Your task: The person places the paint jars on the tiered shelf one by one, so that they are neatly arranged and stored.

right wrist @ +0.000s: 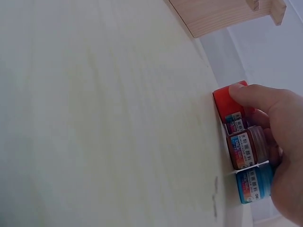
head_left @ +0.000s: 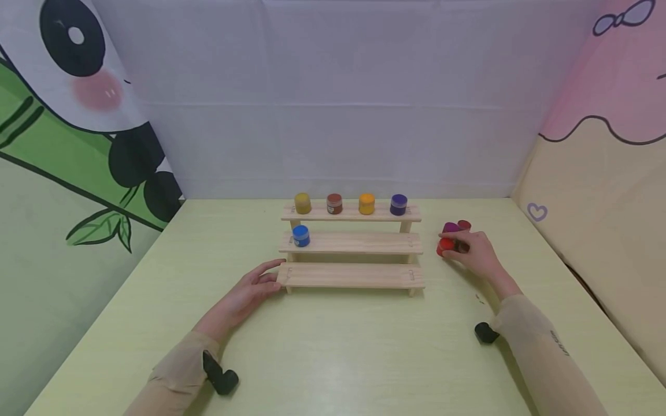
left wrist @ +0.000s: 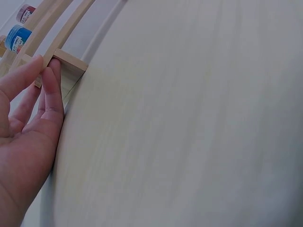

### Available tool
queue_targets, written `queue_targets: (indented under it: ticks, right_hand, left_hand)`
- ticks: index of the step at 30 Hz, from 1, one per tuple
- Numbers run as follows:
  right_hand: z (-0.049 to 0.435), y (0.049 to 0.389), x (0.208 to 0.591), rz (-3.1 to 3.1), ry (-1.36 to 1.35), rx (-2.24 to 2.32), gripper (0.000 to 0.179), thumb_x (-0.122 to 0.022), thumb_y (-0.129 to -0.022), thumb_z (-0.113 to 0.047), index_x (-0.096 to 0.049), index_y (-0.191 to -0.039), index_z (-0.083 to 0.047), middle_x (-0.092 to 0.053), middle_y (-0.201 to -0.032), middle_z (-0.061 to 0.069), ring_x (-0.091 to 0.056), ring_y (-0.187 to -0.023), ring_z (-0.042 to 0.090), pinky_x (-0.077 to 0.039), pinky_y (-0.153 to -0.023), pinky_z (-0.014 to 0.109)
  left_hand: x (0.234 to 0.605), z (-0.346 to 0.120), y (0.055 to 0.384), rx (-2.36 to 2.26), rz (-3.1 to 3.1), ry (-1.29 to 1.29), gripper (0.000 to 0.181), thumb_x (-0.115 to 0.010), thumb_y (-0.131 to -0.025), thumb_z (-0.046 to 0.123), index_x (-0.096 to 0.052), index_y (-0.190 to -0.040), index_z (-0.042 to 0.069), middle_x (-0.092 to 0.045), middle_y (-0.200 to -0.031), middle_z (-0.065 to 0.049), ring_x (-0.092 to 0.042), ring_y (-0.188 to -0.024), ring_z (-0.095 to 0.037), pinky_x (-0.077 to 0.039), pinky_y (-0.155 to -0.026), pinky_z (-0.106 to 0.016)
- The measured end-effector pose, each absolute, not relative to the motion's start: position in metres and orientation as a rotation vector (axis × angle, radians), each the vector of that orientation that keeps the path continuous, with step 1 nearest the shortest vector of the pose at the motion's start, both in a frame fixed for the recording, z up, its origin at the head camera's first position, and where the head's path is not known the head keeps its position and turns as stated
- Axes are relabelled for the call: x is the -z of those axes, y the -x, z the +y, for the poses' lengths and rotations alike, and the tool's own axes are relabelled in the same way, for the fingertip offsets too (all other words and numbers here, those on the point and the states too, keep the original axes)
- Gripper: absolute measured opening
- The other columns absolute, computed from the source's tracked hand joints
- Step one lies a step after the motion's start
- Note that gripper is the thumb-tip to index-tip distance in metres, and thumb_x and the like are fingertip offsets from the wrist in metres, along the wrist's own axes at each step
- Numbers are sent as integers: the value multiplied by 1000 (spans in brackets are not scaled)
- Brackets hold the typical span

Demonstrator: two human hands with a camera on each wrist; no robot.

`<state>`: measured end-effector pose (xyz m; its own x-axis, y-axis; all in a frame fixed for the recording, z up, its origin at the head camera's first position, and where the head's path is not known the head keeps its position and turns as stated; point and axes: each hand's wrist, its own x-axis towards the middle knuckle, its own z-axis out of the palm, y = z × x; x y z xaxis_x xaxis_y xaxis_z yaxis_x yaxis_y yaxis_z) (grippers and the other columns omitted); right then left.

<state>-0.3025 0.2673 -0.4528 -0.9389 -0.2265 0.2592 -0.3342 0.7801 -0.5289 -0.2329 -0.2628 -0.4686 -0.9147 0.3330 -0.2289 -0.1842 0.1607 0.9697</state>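
A three-step wooden rack (head_left: 354, 276) stands mid-table. My left hand (head_left: 248, 296) grips the left end of its lowest step, thumb and fingers on either side of the board (left wrist: 56, 53). To the right of the rack, my right hand (head_left: 481, 254) holds a red paint jar (right wrist: 227, 103) between thumb and fingers, low over the table. Beside that jar, partly behind the hand, are a brown-red paint jar (right wrist: 242, 150) and a teal paint jar (right wrist: 251, 184). A purple-lidded jar (head_left: 450, 227) and a dark red-lidded jar (head_left: 465, 224) show just beyond my fingers.
Along the top step stand an olive-yellow jar (head_left: 302, 203), a brown jar (head_left: 335, 204), an orange-yellow jar (head_left: 366, 204) and a dark blue jar (head_left: 398, 204). A blue jar (head_left: 300, 236) sits at the middle step's left end. Behind the table hangs a pale cloth (head_left: 338, 115).
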Motion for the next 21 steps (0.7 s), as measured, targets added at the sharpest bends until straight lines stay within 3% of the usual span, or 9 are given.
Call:
queue_targets:
  ticks: [10,16,21]
  right_hand:
    - [269,302,449,-2777,-479,-1002,40,-77,-86,-13,-68,-124,-5,-45,-73,6,-40,-71,19,-32,-62,21]
    - [270,304,452,-2756,-483,-995,39,-78,-84,-13,-70,-122,-6,-45,-70,5,-40,-69,17,-32,-61,22]
    - [269,302,447,-2810,-445,-999,41,-77,-86,-15,-68,-125,-7,-53,-79,9,-42,-75,20,-34,-63,23]
  left_hand:
    - [470,-263,233,-1801,2061,-142,67,-61,-97,23,-28,-155,22,-51,-145,-12,-55,-125,-13,-38,-104,-23]
    - [471,-264,234,-1804,2059,-146,66,-60,-98,22,-28,-155,22,-48,-148,-15,-54,-126,-14,-37,-106,-26]
    - [472,-264,234,-1801,2065,-131,66,-61,-98,23,-29,-155,23,-48,-148,-15,-54,-127,-15,-35,-110,-30]
